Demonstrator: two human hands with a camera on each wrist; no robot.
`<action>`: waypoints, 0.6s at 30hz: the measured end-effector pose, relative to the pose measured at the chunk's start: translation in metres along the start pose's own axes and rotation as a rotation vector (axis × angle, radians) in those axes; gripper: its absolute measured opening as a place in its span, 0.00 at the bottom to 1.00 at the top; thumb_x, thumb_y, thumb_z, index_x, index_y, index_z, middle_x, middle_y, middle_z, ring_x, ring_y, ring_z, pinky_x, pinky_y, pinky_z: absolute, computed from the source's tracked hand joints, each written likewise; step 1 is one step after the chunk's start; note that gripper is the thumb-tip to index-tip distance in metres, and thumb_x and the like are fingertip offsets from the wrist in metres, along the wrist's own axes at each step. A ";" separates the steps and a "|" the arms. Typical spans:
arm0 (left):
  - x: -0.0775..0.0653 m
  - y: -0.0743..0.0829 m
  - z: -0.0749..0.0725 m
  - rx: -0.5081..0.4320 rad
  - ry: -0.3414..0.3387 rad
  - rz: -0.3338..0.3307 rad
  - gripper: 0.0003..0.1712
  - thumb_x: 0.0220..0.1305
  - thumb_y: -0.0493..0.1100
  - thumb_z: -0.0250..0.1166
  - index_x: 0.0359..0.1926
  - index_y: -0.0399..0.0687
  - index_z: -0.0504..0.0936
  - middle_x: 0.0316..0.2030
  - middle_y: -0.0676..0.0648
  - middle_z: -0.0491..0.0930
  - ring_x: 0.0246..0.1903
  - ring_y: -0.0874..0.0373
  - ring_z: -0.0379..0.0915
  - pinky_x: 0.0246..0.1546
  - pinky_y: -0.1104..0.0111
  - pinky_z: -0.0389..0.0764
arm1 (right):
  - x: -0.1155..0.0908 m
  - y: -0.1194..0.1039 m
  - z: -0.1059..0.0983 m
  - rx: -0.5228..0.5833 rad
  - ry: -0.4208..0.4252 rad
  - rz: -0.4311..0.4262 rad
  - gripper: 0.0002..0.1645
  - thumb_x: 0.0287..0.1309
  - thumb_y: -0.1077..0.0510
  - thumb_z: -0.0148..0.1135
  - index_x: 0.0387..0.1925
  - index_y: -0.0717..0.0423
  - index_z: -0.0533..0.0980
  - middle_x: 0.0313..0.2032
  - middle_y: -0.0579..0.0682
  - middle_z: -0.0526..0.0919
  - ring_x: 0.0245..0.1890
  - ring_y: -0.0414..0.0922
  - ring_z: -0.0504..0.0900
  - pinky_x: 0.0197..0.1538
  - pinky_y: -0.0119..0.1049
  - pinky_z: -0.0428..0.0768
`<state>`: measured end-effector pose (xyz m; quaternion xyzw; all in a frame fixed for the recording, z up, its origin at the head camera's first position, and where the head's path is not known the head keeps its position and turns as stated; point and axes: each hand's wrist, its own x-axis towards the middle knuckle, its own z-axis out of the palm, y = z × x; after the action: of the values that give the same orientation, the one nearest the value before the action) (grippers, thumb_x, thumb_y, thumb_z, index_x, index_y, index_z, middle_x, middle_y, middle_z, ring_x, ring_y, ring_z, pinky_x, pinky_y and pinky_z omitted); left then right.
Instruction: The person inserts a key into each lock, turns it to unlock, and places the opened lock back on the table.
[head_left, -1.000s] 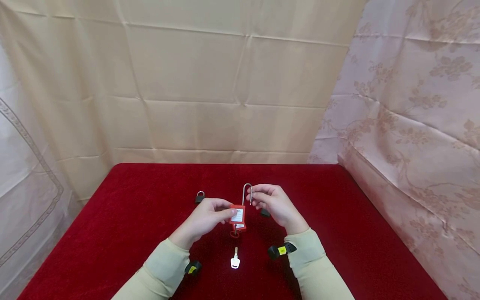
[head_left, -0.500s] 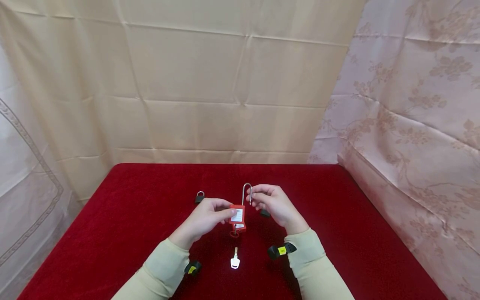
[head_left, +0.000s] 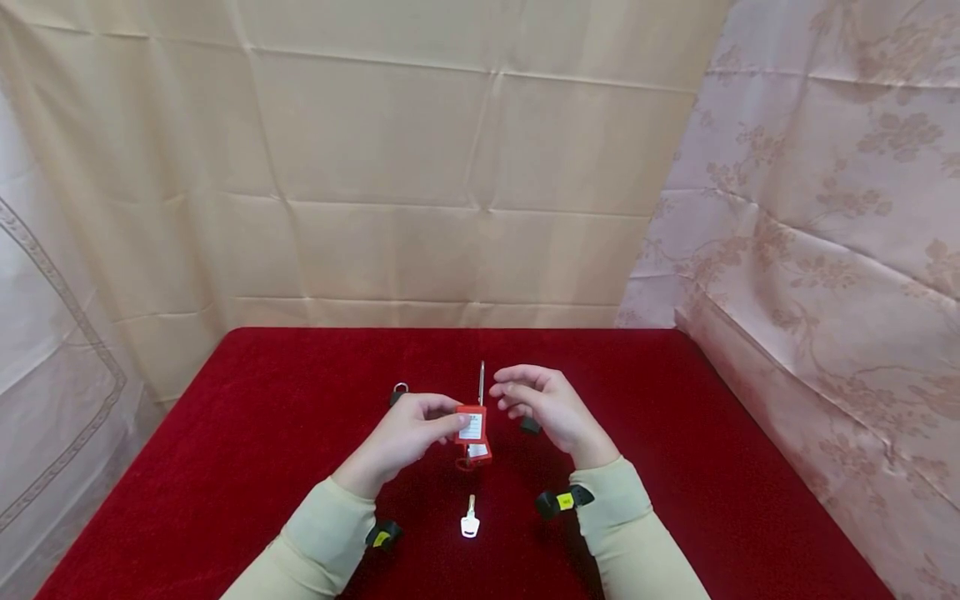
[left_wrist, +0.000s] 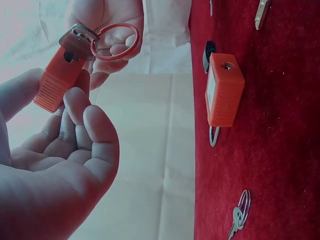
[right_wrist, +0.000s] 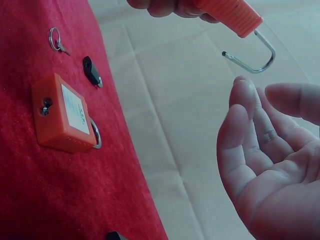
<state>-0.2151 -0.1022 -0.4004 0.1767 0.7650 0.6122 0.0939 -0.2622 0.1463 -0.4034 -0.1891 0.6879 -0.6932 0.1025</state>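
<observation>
In the head view my left hand point(head_left: 411, 427) pinches a red padlock point(head_left: 471, 425) with a white label, held up above the table. Its long steel shackle point(right_wrist: 265, 62) is out on one side, its free end clear of the body. A key point(left_wrist: 77, 42) is in the padlock's underside, a red ring point(left_wrist: 135, 45) hanging from it. My right hand point(head_left: 543, 404) is just right of the shackle, fingers bent loosely with nothing between them. Behind and below, a second red padlock point(right_wrist: 65, 112) sits on the table, its shackle closed.
A silver key point(head_left: 470, 521) lies on the red cloth point(head_left: 300, 467) in front. One black padlock point(head_left: 401, 395) sits beyond my left hand, another dark padlock point(head_left: 530, 425) beneath the right. The right wrist view shows a small key on a ring point(right_wrist: 55, 39).
My right hand has let go of the shackle. The shackle has turned from broadside to edge-on, and my left hand has shifted slightly left and up with the padlock.
</observation>
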 end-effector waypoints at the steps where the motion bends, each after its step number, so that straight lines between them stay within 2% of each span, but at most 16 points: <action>1: 0.000 0.000 0.000 -0.001 0.003 -0.001 0.15 0.68 0.42 0.68 0.49 0.35 0.85 0.34 0.46 0.85 0.36 0.44 0.78 0.38 0.60 0.79 | 0.000 0.000 0.000 0.000 0.001 0.000 0.16 0.69 0.66 0.58 0.55 0.71 0.77 0.45 0.67 0.85 0.38 0.49 0.85 0.40 0.38 0.83; 6: -0.001 0.001 -0.002 0.005 0.011 -0.017 0.16 0.68 0.44 0.68 0.49 0.36 0.85 0.33 0.46 0.84 0.35 0.42 0.77 0.29 0.67 0.75 | -0.001 -0.003 -0.001 0.006 -0.005 -0.011 0.17 0.69 0.66 0.58 0.56 0.71 0.76 0.48 0.70 0.83 0.42 0.50 0.86 0.43 0.40 0.84; 10: -0.001 0.002 -0.004 0.039 0.034 -0.033 0.15 0.67 0.46 0.68 0.49 0.40 0.86 0.33 0.46 0.84 0.35 0.44 0.78 0.25 0.66 0.73 | -0.001 -0.005 -0.001 0.015 -0.011 -0.025 0.20 0.70 0.65 0.58 0.60 0.70 0.74 0.54 0.74 0.79 0.44 0.51 0.86 0.45 0.42 0.84; 14: 0.000 0.002 -0.009 0.069 0.065 0.011 0.14 0.67 0.44 0.68 0.47 0.38 0.86 0.32 0.45 0.84 0.34 0.45 0.78 0.29 0.65 0.76 | -0.001 -0.008 0.002 0.026 -0.010 -0.032 0.22 0.70 0.65 0.59 0.63 0.68 0.72 0.55 0.68 0.80 0.49 0.57 0.84 0.48 0.45 0.84; 18: 0.000 0.001 -0.016 0.071 0.110 0.021 0.14 0.67 0.43 0.69 0.47 0.36 0.86 0.31 0.46 0.84 0.34 0.45 0.78 0.32 0.64 0.78 | -0.001 -0.009 0.007 0.065 0.002 -0.034 0.24 0.72 0.63 0.57 0.65 0.66 0.69 0.56 0.64 0.80 0.55 0.66 0.80 0.51 0.47 0.83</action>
<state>-0.2207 -0.1164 -0.3958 0.1539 0.7882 0.5945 0.0388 -0.2575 0.1406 -0.3948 -0.1968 0.6616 -0.7171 0.0962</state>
